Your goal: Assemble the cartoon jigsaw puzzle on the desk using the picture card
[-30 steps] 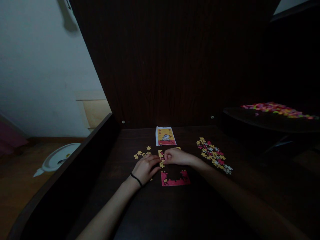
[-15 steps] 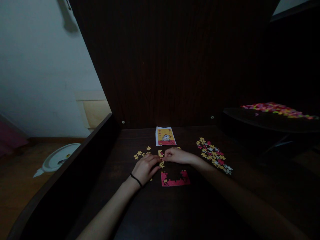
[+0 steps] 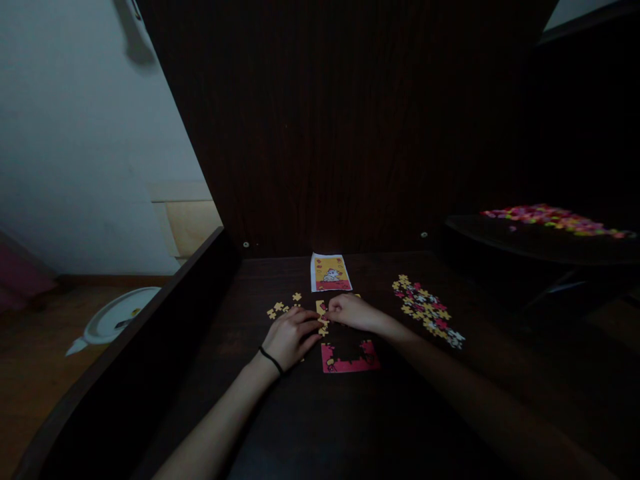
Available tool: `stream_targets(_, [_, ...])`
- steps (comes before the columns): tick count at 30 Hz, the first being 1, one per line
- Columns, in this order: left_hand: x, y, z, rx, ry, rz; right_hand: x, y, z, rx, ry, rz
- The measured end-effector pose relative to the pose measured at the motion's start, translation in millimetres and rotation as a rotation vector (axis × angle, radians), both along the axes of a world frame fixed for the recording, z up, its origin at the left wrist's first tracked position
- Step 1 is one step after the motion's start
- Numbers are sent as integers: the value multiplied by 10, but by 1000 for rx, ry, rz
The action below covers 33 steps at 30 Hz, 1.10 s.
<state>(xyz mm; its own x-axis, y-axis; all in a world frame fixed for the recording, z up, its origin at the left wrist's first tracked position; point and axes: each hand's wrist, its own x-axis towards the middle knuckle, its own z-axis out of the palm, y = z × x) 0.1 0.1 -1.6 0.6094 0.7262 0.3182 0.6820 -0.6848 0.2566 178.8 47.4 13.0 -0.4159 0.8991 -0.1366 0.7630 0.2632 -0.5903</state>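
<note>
A narrow strip of joined yellow puzzle pieces [image 3: 321, 307] lies on the dark tabletop between my hands. My left hand [image 3: 293, 335], a black band at its wrist, curves over from the left, its fingers and thumb on the strip's lower part. From the right, my right hand [image 3: 351, 312] pinches at the strip's middle with curled fingers; the exact piece under the fingertips is hidden. Just below lies a joined pink puzzle section [image 3: 353, 366], U-shaped with a gap at its top. Loose yellow puzzle pieces [image 3: 279, 307] are scattered beyond my left hand.
A picture sheet [image 3: 331, 274] with a white animal on yellow and pink lies near the back panel [image 3: 320, 133]. A pile of mixed puzzle pieces [image 3: 425, 310] spreads at the right. Low side board [image 3: 150, 313] bounds the left. Colourful small items [image 3: 555, 219] cover a dark surface farther right.
Both hands stay at the strip with only slight finger movement. The strip's lower part seems to have shifted a little under the fingers.
</note>
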Motion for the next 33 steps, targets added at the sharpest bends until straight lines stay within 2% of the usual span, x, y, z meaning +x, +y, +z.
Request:
stream_targets(8, [7,8,-17,0,-7,-8,-2,16,-59,40,-24,-1])
stream_targets(17, [13,9,-34,23,30,-11,-19,-24,-1,41,-54,-5])
stream_targets(33, [10,9,-88,41,22,-3,-21,-22,-5,53,-46,8])
